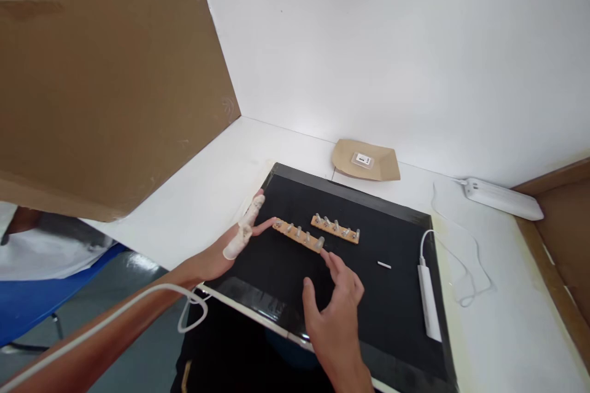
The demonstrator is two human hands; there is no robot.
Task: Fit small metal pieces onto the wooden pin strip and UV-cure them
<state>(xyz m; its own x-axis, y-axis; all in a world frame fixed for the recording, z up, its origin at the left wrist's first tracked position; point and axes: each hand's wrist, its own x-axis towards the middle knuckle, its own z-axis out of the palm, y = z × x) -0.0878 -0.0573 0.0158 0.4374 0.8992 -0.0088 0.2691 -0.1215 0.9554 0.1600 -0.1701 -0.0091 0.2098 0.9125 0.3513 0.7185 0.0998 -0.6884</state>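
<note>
Two orange-tan strips with several small clear pegs lie on a black mat. My left hand (239, 234), with white wrapping on its thumb side, touches the left end of the nearer strip (298, 234) with an outstretched finger. At that strip's right end, the index fingertip of my right hand (338, 301) rests against the edge, thumb spread apart. Neither hand grasps the strip. Behind it and a little to the right is the farther strip (335, 229), untouched. A short white stick (384, 264) lies to the right of both strips.
The black mat (364, 196) covers part of the white table. A brown paper tray (391, 164) holds a small clear packet. On the right are a white bar (429, 302) with a cable and a white power strip (502, 198). Beyond the cardboard at left, a person's sleeve shows.
</note>
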